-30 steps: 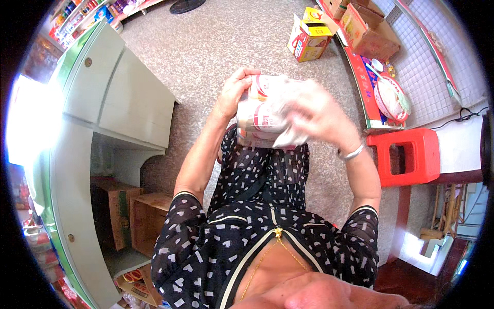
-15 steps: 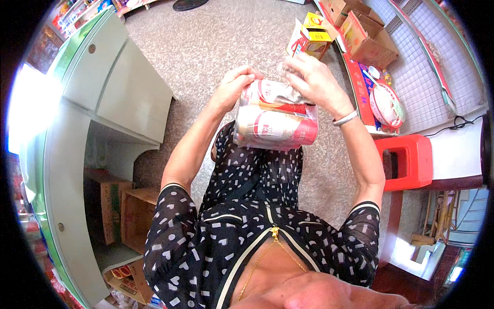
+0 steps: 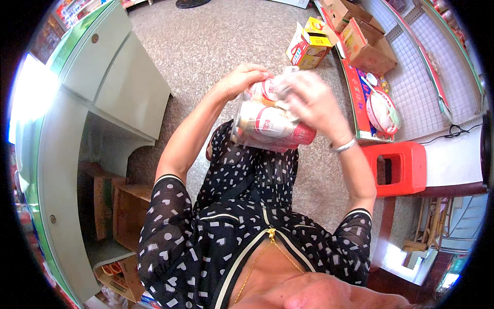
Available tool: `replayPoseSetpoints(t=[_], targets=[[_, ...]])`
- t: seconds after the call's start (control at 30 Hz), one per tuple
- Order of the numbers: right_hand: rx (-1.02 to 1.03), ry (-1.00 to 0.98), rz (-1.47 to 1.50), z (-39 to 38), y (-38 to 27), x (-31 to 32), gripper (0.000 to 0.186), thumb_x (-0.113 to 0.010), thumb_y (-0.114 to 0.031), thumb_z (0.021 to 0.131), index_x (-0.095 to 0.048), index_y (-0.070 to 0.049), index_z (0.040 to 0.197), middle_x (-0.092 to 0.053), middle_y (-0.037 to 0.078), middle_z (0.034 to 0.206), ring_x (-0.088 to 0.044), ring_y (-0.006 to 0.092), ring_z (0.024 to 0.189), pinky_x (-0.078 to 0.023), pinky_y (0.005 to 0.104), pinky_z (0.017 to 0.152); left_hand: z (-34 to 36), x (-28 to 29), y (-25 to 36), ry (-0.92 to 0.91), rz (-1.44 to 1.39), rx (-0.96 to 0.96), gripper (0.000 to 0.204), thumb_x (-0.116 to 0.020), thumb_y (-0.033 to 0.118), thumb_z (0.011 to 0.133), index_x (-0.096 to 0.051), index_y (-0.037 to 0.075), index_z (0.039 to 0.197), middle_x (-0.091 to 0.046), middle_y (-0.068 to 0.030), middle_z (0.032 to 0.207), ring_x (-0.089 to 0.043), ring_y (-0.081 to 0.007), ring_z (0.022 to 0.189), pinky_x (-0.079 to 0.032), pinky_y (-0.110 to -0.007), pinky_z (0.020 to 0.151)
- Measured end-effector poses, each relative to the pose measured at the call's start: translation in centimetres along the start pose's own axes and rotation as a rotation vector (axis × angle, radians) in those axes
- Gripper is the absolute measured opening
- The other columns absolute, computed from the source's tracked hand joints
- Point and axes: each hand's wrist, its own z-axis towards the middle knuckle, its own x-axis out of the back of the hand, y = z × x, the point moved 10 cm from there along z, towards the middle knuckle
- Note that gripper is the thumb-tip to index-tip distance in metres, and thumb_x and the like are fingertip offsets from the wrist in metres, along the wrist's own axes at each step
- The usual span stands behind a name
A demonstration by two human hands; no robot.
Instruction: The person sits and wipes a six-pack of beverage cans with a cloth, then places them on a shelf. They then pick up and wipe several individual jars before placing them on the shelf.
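Cabinet (image 3: 59, 170): it stands on the far left to near left, pale, with two round locks and a green edge; its lower part is open.
Cartons in the cabinet (image 3: 128, 213): brown, in the open lower part, at the near left.
Left hand (image 3: 244, 81): its grip is narrow, fingers and thumb together on the far left edge of the pack.
Printed clothes (image 3: 236, 198): black with white hearts and other shapes, on the person, near the middle.
Wrapped pack (image 3: 265, 123): it is in the middle, between the two hands and in front of the person; clear film goes around red and white round containers. I cannot tell if it rests on the legs.
Whitish cloth (image 3: 282, 83): soft, over the far right part of the pack.
Right hand (image 3: 311, 100): blurred, its fingers bent around the cloth, above the right side of the pack.
Yellow box (image 3: 311, 49): on the floor, farther away than the hands.
Silver bangle (image 3: 343, 147): around the right wrist.
Low shelf (image 3: 357, 98): red-edged, at the right, with cartons at its far end and a red-rimmed bowl (image 3: 382, 113) nearer.
Red stool (image 3: 407, 166): just beside the near end of the shelf.
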Motion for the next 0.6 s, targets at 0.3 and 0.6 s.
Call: replayPoseSetpoints(t=[0.3,0.6], targets=[[0.179,-0.12,0.148,1.4,-3.9,-2.0,0.04,-0.065,-0.013,0.073,-0.062,-0.009,0.113,-0.06,0.014,0.112,-0.057,0.0339,0.105,-0.047,0.0426,0.091,-0.1,1.0,-0.7,0.021,-0.194,-0.033,0.03,-0.058,0.018,0.087,-0.068,-0.004,0.104,-0.069,-0.0112,0.099,-0.064,-0.0158,0.088,-0.052,-0.029,0.08],[0.232,0.302,-0.213,-4.5,-9.5,-1.9,0.049,-0.069,-0.005,0.06,-0.066,-0.012,0.108,-0.054,0.009,0.109,-0.051,0.0329,0.108,-0.046,0.0461,0.089,0.9,0.6,-0.6,-0.055,-0.254,-0.007,0.03,-0.058,0.017,0.088,-0.068,-0.004,0.106,-0.069,-0.0119,0.101,-0.065,-0.0164,0.089,-0.053,-0.029,0.082]])
